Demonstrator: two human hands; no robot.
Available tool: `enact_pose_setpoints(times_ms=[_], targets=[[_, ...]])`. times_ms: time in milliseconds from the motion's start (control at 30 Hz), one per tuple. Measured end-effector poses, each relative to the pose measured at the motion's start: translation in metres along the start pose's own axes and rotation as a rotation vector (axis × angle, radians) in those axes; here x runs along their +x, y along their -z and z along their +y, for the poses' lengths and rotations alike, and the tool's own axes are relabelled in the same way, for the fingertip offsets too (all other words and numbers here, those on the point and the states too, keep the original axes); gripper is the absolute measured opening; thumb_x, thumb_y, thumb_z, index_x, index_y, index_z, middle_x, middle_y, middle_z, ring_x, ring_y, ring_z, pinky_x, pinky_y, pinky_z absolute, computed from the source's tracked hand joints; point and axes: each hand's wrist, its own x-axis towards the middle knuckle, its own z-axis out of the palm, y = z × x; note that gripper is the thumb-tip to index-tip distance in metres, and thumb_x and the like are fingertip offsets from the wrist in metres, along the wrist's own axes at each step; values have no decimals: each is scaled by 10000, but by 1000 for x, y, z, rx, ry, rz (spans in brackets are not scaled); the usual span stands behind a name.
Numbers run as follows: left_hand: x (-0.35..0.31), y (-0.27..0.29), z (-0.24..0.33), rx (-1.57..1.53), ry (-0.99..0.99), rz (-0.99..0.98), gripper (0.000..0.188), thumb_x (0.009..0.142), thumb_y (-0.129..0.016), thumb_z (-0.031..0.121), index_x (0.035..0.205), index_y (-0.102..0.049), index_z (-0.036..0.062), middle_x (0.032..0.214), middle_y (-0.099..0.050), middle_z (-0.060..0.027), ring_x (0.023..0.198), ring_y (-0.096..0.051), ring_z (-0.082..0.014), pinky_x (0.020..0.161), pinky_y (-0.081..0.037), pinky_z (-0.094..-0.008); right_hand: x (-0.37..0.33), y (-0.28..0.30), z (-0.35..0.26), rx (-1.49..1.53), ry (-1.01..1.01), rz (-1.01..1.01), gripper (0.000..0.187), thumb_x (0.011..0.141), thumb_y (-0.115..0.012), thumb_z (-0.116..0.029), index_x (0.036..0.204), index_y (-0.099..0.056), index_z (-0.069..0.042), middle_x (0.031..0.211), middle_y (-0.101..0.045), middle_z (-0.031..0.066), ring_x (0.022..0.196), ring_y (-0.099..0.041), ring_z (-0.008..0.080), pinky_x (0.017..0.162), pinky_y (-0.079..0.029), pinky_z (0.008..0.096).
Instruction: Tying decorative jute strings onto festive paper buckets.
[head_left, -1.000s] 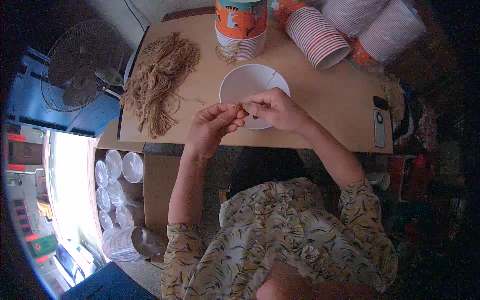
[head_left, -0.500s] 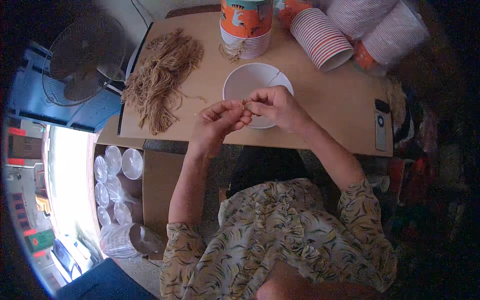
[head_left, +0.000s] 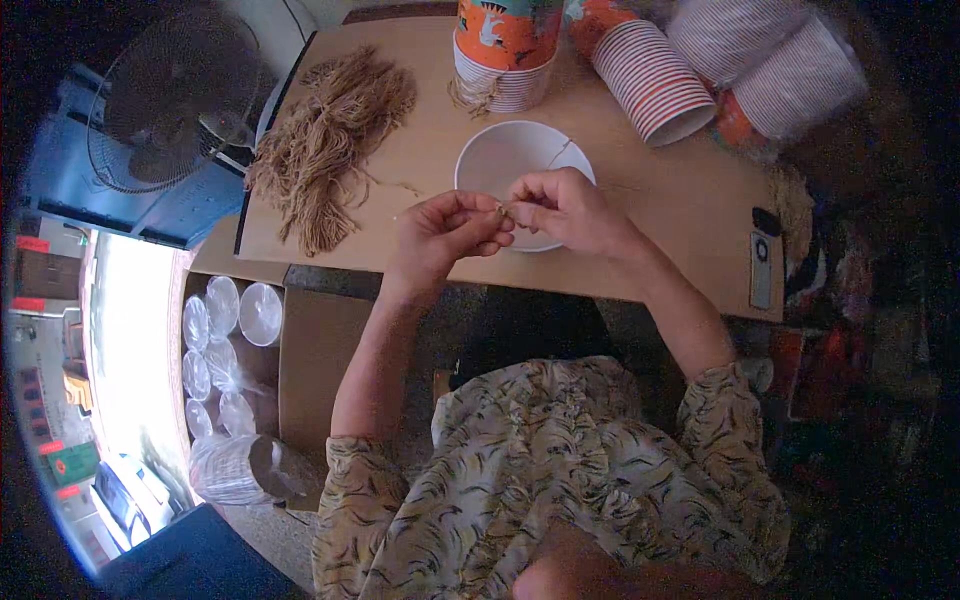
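At the far left of the frame stands a fan (head_left: 175,105), and below it, at the lower left, clear plastic-wrapped round containers (head_left: 222,320) fill a box. Right of the fan, in the upper left of the frame, a loose bundle of brown cord (head_left: 335,140) lies on the table (head_left: 680,235). Near the centre, the left hand (head_left: 435,235) has its thumb and forefinger pinched on a small tan bit (head_left: 501,210), apparently cord, too small to make out fully. Behind the fingers sits a white paper tub (head_left: 490,155), its mouth facing up, with a thin strand-like line (head_left: 560,152) at its right inner wall. From the right, the right hand (head_left: 575,215) closes thumb and forefinger on the same bit, fingertips meeting the left's. Good handling here, I judge, means pinching close to the working point, letting one hand anchor while the other makes small moves, and pulling evenly so that the fibres neither fray nor slip. Keeping both wrists clear of the tub's rim should avoid nudging it. Above it stands an orange-patterned tub stack (head_left: 507,60); farther right, at the upper right, lie nested striped tubs (head_left: 655,80).
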Motion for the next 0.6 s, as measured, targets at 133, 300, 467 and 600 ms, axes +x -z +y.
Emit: enact_pose_setpoints(times_ms=[133, 300, 467, 600], targets=[[0, -1, -1, 42, -6, 7, 181, 936, -629, 103, 1058, -616, -31, 911, -693, -99, 818, -686, -153, 745, -559, -256, 2, 5, -5, -71, -25, -44, 110, 919, -597, -96, 871, -611, 2, 762, -610, -19, 702, -543, 46, 644, -460, 234], [1, 1, -5, 32, -6, -11, 169, 947, -617, 112, 1044, -621, -26, 918, -691, -90, 816, -683, -151, 741, -560, -256, -1, 7, -7, -27, -9, -27, 118, 899, -614, -108, 850, -619, 0, 725, -603, -21, 670, -540, 52, 626, -470, 252], [1, 1, -6, 105, -38, -1, 199, 950, -627, 174, 1030, -630, -8, 949, -688, -76, 830, -675, -141, 740, -541, -256, -2, 7, -1, 52, -18, -65, 114, 911, -613, -116, 907, -630, -3, 766, -619, -19, 698, -551, 56, 657, -483, 245], [0, 2, -6, 73, -27, 5, 208, 948, -632, 191, 1024, -633, -2, 969, -686, -75, 836, -672, -140, 745, -533, -257, -9, 3, -21, 78, -58, 20, 146, 932, -598, -109, 1010, -625, 11, 834, -616, -11, 741, -563, 53, 684, -487, 228]])
